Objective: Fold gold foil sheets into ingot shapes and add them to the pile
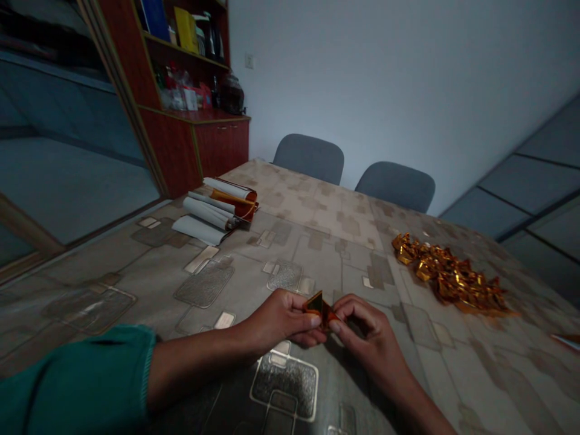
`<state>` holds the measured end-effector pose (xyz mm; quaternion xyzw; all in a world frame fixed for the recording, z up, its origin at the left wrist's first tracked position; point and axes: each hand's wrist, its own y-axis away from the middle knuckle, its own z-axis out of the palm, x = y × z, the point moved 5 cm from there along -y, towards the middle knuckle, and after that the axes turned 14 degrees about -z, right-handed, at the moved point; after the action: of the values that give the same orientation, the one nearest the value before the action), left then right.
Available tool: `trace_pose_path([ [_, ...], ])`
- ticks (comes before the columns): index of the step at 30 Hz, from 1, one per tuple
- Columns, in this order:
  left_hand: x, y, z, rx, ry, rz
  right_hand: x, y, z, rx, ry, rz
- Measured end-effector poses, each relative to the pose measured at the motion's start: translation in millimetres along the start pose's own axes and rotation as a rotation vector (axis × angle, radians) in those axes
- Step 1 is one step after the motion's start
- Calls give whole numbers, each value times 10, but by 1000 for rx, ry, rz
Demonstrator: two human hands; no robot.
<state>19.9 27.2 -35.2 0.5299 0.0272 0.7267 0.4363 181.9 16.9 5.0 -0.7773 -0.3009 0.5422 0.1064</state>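
Observation:
A small folded piece of shiny gold foil paper [321,308] is held between my two hands over the patterned tablecloth [335,254]. My left hand [290,318] pinches its left side with the thumb on top and the fingers beneath. At its right side, my right hand [362,323] grips the edge between thumb and index finger. One pointed corner of the foil sticks up between the hands. To the right lies a pile of folded gold foil pieces [453,278]. Several curled sheets [217,208], pale on one face and gold on the other, rest at the back left.
Two grey chairs [309,157] stand behind the table's far edge. A reddish wooden cabinet [222,145] with shelves of items is at the back left. Another foil or paper piece [568,341] lies at the far right edge.

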Motion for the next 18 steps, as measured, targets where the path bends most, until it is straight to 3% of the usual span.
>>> trace_pose_path([
  [9,27,-8,-62,52,16,-16,-149,-11,-66,-224,51,-169],
  [18,62,5,-42,43,-18,-28,-171,-19,-107,-285,93,-211],
])
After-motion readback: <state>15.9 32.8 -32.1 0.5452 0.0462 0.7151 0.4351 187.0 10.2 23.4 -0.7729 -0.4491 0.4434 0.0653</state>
